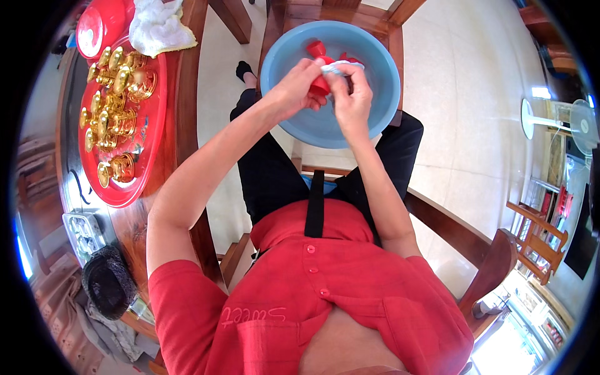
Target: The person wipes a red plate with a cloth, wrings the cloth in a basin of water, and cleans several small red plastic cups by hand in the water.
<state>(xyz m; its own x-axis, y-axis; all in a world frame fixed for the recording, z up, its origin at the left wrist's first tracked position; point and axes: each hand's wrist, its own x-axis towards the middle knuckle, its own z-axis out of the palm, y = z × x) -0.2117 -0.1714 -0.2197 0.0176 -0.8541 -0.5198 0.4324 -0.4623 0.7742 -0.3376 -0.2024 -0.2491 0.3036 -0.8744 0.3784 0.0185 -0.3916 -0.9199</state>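
Note:
Over a blue plastic basin (pixel 277 108), my left hand (pixel 297 86) grips a small red cup (pixel 319 86). My right hand (pixel 352 91) pinches a white and light-blue cloth (pixel 332 69) against that cup. Fingers and cloth hide part of it. Beyond my hands, another red cup (pixel 316 48) lies in the basin. Further red pieces (pixel 350 58) sit to its right, partly covered by the cloth, so their shape is hard to tell. The basin rests on a wooden chair (pixel 300 14) between my knees.
On the wooden table (pixel 185 93) to my left lies a red oval tray (pixel 152 154) with several gold cups (pixel 123 123). A white towel (pixel 157 28) overlaps its far end, beside a red bowl (pixel 101 28). Nearer are a dark basket (pixel 110 283) and a clear container (pixel 84 234). A fan (pixel 527 118) stands right.

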